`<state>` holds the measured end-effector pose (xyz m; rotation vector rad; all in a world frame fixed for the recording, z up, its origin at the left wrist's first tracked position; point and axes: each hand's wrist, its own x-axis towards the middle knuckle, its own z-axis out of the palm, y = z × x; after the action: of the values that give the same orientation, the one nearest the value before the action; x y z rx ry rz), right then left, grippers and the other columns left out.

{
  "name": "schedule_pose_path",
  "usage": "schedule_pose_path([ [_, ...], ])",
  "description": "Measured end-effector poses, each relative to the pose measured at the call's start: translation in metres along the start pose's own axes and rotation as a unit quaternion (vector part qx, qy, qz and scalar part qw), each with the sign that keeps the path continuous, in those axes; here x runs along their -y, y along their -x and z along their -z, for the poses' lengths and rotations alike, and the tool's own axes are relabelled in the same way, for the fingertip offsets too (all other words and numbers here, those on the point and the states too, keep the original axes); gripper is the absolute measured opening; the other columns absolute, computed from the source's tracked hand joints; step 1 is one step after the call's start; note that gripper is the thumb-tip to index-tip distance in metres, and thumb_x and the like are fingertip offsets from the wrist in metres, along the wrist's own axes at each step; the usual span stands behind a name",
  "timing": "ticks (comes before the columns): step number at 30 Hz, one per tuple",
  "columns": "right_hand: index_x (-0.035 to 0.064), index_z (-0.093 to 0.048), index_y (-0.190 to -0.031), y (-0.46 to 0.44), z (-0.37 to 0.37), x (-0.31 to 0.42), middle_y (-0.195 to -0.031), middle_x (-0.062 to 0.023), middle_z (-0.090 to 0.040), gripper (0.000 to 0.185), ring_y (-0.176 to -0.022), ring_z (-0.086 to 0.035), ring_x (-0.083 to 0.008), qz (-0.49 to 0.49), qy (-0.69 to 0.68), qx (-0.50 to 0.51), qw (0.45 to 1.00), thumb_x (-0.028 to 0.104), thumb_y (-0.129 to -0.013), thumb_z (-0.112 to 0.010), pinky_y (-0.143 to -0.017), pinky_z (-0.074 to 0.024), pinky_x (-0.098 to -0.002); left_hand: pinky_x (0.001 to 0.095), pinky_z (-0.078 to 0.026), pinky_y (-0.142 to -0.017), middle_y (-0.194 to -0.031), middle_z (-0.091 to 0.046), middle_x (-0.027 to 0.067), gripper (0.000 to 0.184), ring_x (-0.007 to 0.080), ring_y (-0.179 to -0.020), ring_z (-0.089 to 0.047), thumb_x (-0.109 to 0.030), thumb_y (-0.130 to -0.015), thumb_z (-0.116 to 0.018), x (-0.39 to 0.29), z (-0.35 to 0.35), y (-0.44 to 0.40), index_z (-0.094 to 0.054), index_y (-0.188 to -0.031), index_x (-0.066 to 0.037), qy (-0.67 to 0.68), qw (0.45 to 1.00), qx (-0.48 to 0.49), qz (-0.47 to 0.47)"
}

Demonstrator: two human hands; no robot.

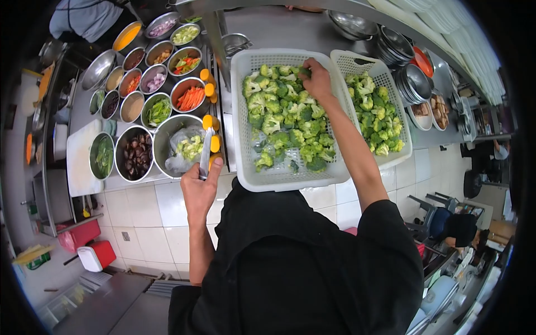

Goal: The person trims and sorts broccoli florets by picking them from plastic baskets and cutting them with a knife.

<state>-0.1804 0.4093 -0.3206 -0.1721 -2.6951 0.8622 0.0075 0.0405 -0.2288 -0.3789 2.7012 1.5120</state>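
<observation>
My left hand point(200, 192) grips a knife point(206, 152), its blade pointing up and away from me beside a steel pot point(162, 142). Inside that pot, cut broccoli pieces point(190, 147) lie on a clear plastic bag. Over the far right part of a white plastic basket point(237, 134), my right hand point(319, 82) has its fingers closed around a dark green broccoli floret point(305, 72). Many broccoli florets point(273, 106) fill most of this basket; its bottom shows near the front left.
A second white basket point(409, 139) of broccoli stands to the right. Steel bowls of cut vegetables crowd the left, beside a white cutting board point(82, 128). Yellow-capped bottles point(210, 122) line the counter. Stacked steel bowls point(413, 84) stand far right. People are nearby point(89, 19).
</observation>
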Motion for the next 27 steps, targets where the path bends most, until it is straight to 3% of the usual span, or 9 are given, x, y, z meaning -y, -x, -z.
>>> schedule_pose_path([
  [2,0.0117,-0.058,-0.116,0.005,0.008,0.016,-0.109,-0.009,-0.062,0.033,-0.087,-0.064,-0.0309,-0.086,-0.216,0.013,0.972,0.014,-0.085,-0.069,-0.074,-0.0523,-0.0382,0.0302,-0.032,-0.047,-0.052,-0.043,0.0004,0.049,0.0097,-0.053,-0.035,-0.036,-0.082,-0.075,0.002,0.002,0.002,-0.057,-0.065,0.005,0.003,1.0,-0.006,0.007],
  [5,0.0072,-0.058,-0.116,0.02,0.03,0.043,-0.106,-0.0068,-0.063,0.02,-0.085,-0.066,-0.0232,-0.214,-0.593,0.112,0.768,0.012,-0.097,-0.056,-0.069,-0.053,-0.0293,0.0301,-0.032,-0.047,-0.052,-0.044,0.0006,0.048,0.0097,-0.053,-0.036,-0.036,-0.082,-0.076,0.004,0.002,0.0,-0.057,-0.066,0.005,0.008,1.0,-0.002,0.009],
  [9,0.0032,-0.054,-0.12,0.046,0.044,0.072,-0.104,-0.0085,-0.062,0.025,-0.087,-0.066,-0.0249,-0.205,-0.703,0.127,0.669,0.012,-0.097,-0.055,-0.071,-0.0544,-0.0305,0.031,-0.033,-0.048,-0.052,-0.044,0.0014,0.048,0.0104,-0.053,-0.036,-0.036,-0.082,-0.075,-0.003,-0.004,-0.004,-0.057,-0.066,0.006,-0.009,1.0,0.01,0.003],
  [12,0.0023,-0.054,-0.12,0.054,0.053,0.075,-0.107,-0.0109,-0.063,0.025,-0.087,-0.066,-0.0259,-0.194,-0.723,0.121,0.652,0.012,-0.096,-0.056,-0.071,-0.0544,-0.0306,0.0317,-0.034,-0.048,-0.052,-0.044,0.0023,0.049,0.0111,-0.053,-0.037,-0.036,-0.082,-0.075,-0.007,-0.009,-0.008,-0.057,-0.066,0.006,-0.011,1.0,0.02,-0.016],
  [16,0.0004,-0.058,-0.117,0.052,0.095,0.052,-0.102,-0.0098,-0.065,0.027,-0.082,-0.067,-0.0222,-0.171,-0.619,-0.024,0.766,0.017,-0.096,-0.058,-0.071,-0.0545,-0.0293,0.0321,-0.034,-0.048,-0.051,-0.044,0.0027,0.05,0.0118,-0.053,-0.037,-0.037,-0.082,-0.075,-0.009,-0.014,-0.009,-0.056,-0.065,0.006,0.01,0.999,0.029,-0.024],
  [18,0.0006,-0.062,-0.112,0.048,0.116,0.003,-0.099,-0.0097,-0.067,0.025,-0.081,-0.067,-0.0199,-0.166,-0.467,-0.167,0.852,0.018,-0.095,-0.06,-0.07,-0.0536,-0.0283,0.0323,-0.034,-0.048,-0.051,-0.045,0.003,0.051,0.0121,-0.052,-0.037,-0.038,-0.081,-0.076,-0.005,-0.012,-0.009,-0.055,-0.064,0.006,-0.002,0.999,0.025,-0.027],
  [21,0.0002,-0.063,-0.109,0.05,0.153,-0.069,-0.101,-0.0123,-0.068,0.028,-0.083,-0.067,-0.0221,-0.167,-0.213,-0.316,0.909,0.019,-0.089,-0.066,-0.072,-0.0528,-0.0317,0.0325,-0.033,-0.048,-0.051,-0.045,0.0037,0.052,0.0125,-0.052,-0.037,-0.039,-0.081,-0.076,0.0,-0.007,-0.01,-0.054,-0.063,0.006,-0.026,0.999,0.022,-0.014],
  [25,-0.0002,-0.063,-0.111,0.054,0.161,-0.084,-0.107,-0.0196,-0.066,0.035,-0.097,-0.063,-0.0337,-0.026,0.251,-0.323,0.912,0.016,-0.081,-0.072,-0.086,-0.0492,-0.0404,0.0326,-0.033,-0.048,-0.051,-0.044,0.0039,0.053,0.0127,-0.052,-0.036,-0.04,-0.081,-0.076,0.005,-0.006,-0.009,-0.054,-0.063,0.006,-0.021,1.0,0.022,-0.004],
  [27,-0.0001,-0.063,-0.113,0.045,0.144,-0.039,-0.111,-0.0223,-0.064,0.038,-0.106,-0.058,-0.0383,-0.001,0.133,-0.272,0.953,0.013,-0.078,-0.072,-0.093,-0.0453,-0.0429,0.0324,-0.033,-0.048,-0.052,-0.044,0.0032,0.053,0.0123,-0.052,-0.036,-0.039,-0.081,-0.076,0.007,-0.008,-0.01,-0.055,-0.063,0.006,-0.022,0.999,0.022,-0.017],
])
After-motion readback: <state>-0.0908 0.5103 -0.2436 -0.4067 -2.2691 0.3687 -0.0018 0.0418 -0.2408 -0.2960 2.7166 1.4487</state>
